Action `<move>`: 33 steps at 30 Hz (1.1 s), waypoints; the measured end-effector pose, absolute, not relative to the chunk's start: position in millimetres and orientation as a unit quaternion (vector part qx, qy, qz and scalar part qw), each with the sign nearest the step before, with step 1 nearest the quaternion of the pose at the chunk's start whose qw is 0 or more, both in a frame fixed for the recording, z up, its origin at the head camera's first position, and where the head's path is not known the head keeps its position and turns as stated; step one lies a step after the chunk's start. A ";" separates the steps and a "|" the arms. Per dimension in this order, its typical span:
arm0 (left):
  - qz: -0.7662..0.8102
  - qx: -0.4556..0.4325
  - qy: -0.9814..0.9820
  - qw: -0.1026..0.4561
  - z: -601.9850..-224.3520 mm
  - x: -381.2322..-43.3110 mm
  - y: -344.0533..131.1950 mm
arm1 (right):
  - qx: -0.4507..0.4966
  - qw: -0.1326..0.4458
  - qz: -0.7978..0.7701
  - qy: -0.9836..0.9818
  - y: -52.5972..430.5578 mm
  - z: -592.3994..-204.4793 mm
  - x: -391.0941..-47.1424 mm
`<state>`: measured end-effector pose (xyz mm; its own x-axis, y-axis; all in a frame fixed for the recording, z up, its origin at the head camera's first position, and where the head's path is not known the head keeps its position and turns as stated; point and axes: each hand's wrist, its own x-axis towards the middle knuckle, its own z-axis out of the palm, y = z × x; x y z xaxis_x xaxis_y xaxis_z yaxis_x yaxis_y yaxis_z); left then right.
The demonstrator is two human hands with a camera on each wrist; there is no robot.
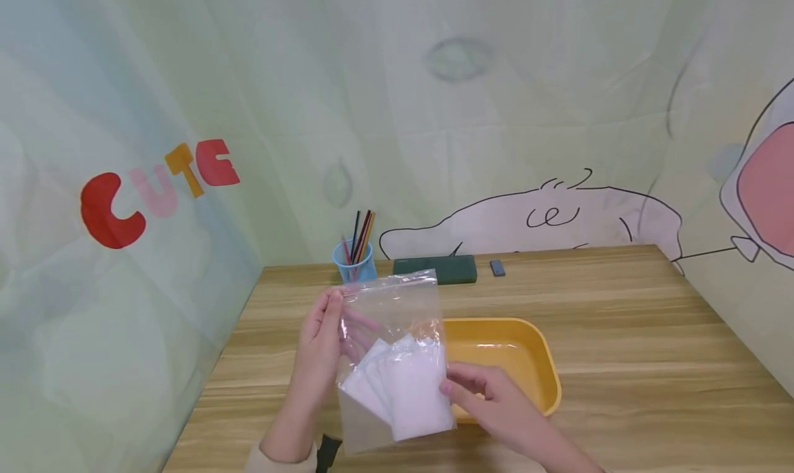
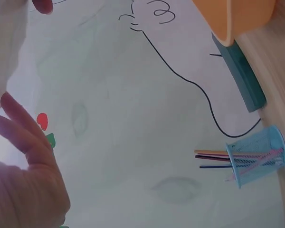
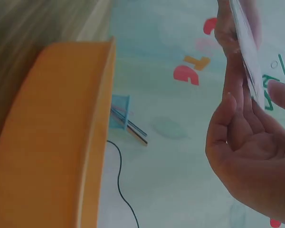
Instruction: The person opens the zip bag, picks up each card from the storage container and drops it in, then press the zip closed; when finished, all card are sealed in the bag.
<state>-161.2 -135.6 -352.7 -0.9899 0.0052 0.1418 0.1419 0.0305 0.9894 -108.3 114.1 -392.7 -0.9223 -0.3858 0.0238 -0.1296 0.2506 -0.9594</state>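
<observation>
A clear plastic zip bag [image 1: 403, 300] hangs upright above the table, with several white, soft-looking square pads [image 1: 422, 394] fanned out in its lower part. At the bag's upper left edge my left hand [image 1: 320, 338] pinches the plastic, thumb in front and fingers behind it. My right hand [image 1: 496, 404] grips the lower right edge between thumb and fingers. In the right wrist view the bag [image 3: 247, 52] appears edge-on between the right hand's thumb and fingers. The left wrist view catches only part of the left hand [image 2: 33, 175] beside the white contents.
Behind the bag stands a yellow-orange tray [image 1: 548, 366], partly covered by it. Farther back on the wooden table [image 1: 620, 321] are a blue mesh pen cup [image 1: 366, 269] with pencils, a dark green case [image 1: 455, 269] and a small blue-grey block [image 1: 497, 268]. A printed curtain [image 1: 347, 114] surrounds the table.
</observation>
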 end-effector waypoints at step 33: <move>-0.572 0.067 -0.813 -0.080 -444.8 -232.9 -213.5 | -0.462 -0.263 -0.074 0.844 46.9 -434.6 -141.2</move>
